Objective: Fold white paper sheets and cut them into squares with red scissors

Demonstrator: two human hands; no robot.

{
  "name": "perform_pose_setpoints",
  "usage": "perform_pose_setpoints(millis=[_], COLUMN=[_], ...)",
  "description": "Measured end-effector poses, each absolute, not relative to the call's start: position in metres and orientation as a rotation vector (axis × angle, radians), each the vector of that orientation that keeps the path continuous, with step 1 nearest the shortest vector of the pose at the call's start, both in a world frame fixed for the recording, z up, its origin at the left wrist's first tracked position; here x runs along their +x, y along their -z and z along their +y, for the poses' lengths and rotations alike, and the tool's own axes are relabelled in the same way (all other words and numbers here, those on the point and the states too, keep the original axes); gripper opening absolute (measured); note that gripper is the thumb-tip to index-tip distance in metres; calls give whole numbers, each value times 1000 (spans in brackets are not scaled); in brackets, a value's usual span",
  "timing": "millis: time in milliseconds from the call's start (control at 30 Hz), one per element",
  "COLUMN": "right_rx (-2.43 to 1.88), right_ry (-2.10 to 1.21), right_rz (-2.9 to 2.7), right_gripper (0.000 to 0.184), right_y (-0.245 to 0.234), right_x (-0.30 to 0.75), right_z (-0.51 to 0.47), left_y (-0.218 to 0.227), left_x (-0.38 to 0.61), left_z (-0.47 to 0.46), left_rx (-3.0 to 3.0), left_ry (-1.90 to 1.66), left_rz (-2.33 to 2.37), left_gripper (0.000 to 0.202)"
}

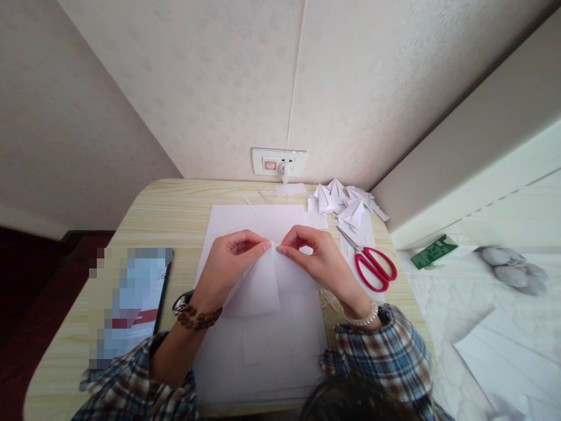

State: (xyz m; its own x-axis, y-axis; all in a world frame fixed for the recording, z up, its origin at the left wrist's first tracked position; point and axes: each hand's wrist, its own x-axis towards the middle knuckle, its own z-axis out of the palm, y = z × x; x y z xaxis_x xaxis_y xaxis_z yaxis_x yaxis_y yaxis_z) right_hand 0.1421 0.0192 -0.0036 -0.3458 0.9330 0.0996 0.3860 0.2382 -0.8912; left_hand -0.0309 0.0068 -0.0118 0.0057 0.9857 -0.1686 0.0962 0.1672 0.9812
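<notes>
A folded white paper (262, 290) hangs between my two hands over the white sheets (280, 356) at the middle of the table. My left hand (232, 260) pinches its upper edge between thumb and fingertips. Just beside that, my right hand (318, 254) pinches the same top edge near the corner. The fingertips of both hands almost meet. Nearest my right hand lie red-handled scissors (376, 269), blades slightly apart and pointing up and left. Folded paper pieces (335, 197) form a loose pile behind the scissors.
A phone or tablet (135, 304), partly blurred out, lies on the left of the wooden table (175, 202). A wall socket (279, 162) with a plug is behind. On the white quilted surface at right are a green box (435, 251) and loose paper sheets (504, 356).
</notes>
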Motion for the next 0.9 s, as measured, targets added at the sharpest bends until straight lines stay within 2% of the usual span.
perform_pose_setpoints(millis=[900], right_rx=[-1167], right_ry=[-1148], right_rz=[-1631], right_gripper=[18], right_y=[12], right_x=[133], right_z=[18], left_y=[18], left_x=[-30], left_z=[6], left_rx=[1415], left_ry=[-1039], left_rz=[1410], left_gripper=[16])
